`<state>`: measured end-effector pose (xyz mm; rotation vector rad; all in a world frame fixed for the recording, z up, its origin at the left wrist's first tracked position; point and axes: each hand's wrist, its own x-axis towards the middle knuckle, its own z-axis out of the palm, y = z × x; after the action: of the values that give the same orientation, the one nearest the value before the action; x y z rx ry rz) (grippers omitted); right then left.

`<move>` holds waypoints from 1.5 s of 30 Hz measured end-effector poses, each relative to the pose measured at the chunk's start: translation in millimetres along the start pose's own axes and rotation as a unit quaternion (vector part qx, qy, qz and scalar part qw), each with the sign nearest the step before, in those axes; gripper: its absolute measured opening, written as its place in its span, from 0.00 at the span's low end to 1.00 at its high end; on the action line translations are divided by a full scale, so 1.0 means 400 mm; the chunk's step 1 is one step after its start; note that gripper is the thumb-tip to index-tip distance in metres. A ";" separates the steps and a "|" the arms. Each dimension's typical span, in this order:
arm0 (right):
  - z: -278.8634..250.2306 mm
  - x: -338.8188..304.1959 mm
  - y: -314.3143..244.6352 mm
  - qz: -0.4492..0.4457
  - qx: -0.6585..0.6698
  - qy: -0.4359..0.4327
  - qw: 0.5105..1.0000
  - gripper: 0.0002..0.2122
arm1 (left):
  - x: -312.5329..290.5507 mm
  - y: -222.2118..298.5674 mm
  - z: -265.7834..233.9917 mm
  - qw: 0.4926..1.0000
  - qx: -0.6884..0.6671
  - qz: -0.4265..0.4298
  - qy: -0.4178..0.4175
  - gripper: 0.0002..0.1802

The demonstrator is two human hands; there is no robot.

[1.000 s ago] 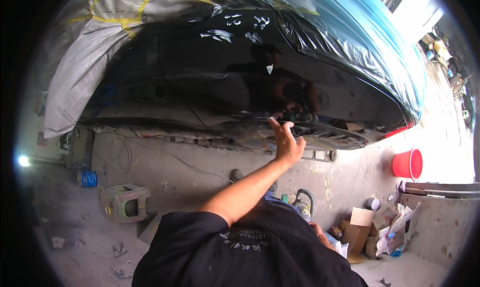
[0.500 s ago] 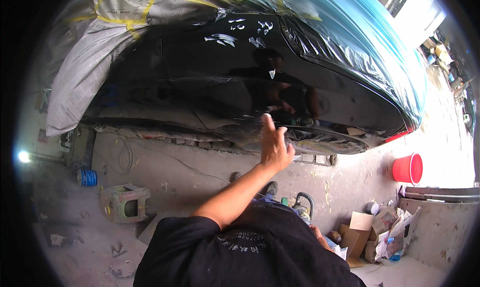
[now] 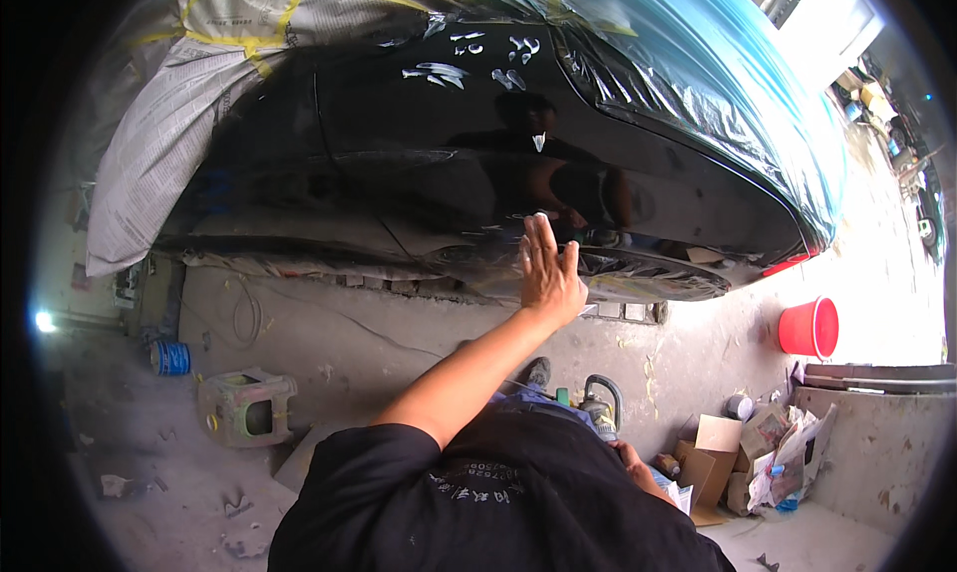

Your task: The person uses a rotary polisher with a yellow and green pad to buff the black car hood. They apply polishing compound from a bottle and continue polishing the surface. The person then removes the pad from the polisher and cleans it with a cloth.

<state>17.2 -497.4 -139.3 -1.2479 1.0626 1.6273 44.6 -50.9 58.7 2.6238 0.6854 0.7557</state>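
A glossy black car panel (image 3: 399,193) stretches across in front of me, with white paste smears (image 3: 436,74) on its upper part. My left hand (image 3: 551,278) is up at the lower part of that panel, fingers stretched and spread, whitish at the tips; it holds nothing. Whether the fingertips touch the paint I cannot tell. Down by my right hip, my right hand (image 3: 628,460) is closed around the rear of a power polisher (image 3: 601,420) with a looped dark handle. My body hides part of that hand and of the tool.
Masking paper (image 3: 164,153) with yellow tape and blue plastic film (image 3: 728,64) cover the car around the panel. A red bucket (image 3: 808,328), cardboard boxes (image 3: 710,462), a blue can (image 3: 170,358) and a grey-green stool (image 3: 247,410) stand on the floor. A thin cable (image 3: 369,331) lies there.
My left hand has gone from pointing with the index finger to having its fingers spread, at nearly the same place. More of my right hand shows beside the polisher.
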 end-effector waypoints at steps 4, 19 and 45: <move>0.034 -0.027 0.011 -0.008 0.013 0.001 1.000 0.13 | -0.025 0.009 0.018 0.998 -0.013 0.059 -0.012 0.38; 0.170 -0.038 0.087 0.051 0.145 -0.046 0.987 0.16 | -0.137 -0.409 -0.168 0.963 0.163 0.105 -0.187 0.47; 0.642 -0.406 0.176 -0.110 -0.397 0.028 0.911 0.12 | -0.528 -0.471 -0.093 0.908 -0.348 0.031 -0.230 0.16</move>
<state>-95.0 -295.1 69.9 -1.8571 0.2314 1.9123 -200.5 0.6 -78.0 2.0354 0.1445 0.2829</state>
